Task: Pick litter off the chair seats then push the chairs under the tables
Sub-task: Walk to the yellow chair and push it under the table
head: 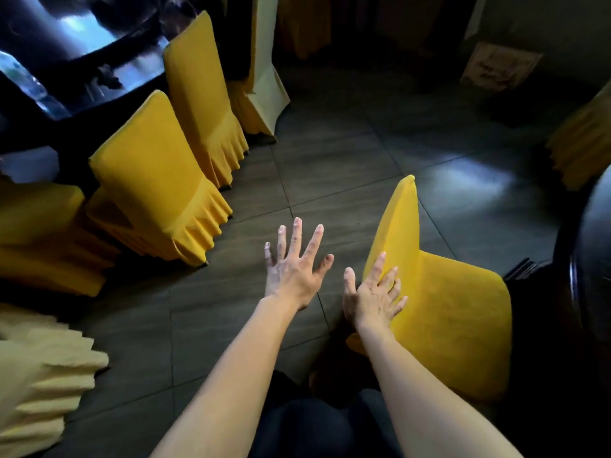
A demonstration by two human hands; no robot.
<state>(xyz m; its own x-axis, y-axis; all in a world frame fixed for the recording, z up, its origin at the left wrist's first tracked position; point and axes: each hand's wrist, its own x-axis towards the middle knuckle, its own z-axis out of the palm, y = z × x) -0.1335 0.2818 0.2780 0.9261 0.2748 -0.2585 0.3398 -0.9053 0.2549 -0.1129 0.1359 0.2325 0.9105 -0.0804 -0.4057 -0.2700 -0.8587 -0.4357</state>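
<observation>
A yellow-covered chair (pixel 453 309) stands at the right, its backrest toward me and its seat facing a dark round table (pixel 591 252). My right hand (pixel 373 295) lies flat with spread fingers on the lower left part of that backrest. Just left of the chair, my left hand (pixel 294 262) hovers over the floor, fingers spread and holding nothing. No litter shows on the bare yellow seat.
Several yellow-covered chairs (pixel 158 180) stand in a row against a dark glossy table (pixel 82 57) at the left. A pale cream chair skirt (pixel 39 375) is at the lower left. Another yellow chair (pixel 582 143) sits at the right edge. Dark tiled floor (pixel 330 153) lies between.
</observation>
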